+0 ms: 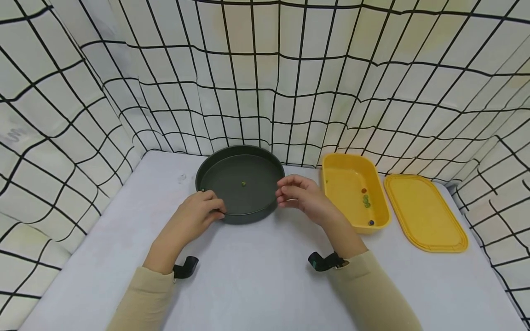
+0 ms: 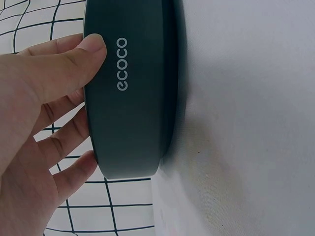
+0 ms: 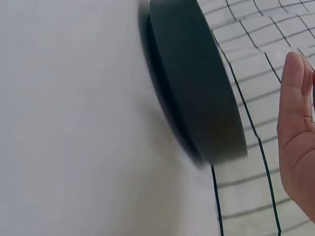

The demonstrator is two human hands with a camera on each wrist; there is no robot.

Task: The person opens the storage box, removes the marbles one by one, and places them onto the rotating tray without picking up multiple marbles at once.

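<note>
Beige sleeves (image 1: 138,299) of mine come nearest, reaching over the white table (image 1: 256,285) to the dark round dish (image 1: 238,168), set straight ahead between my hands, likely so either can get at it. Just right of it stands the yellow box (image 1: 343,200); flat beside that lies the yellow lid (image 1: 426,214), off, leaving the contents reachable. My hands are apart: the left hand (image 1: 196,212) grips the dish's near-left rim, thumb against the outer wall, probably to steady it; the right hand (image 1: 305,197) has fingers loosely extended by the right rim, whether touching I cannot tell. Smallest, a green piece (image 1: 243,184) sits mid-dish, and a few coloured pieces (image 1: 366,201) lie in the box.
</note>
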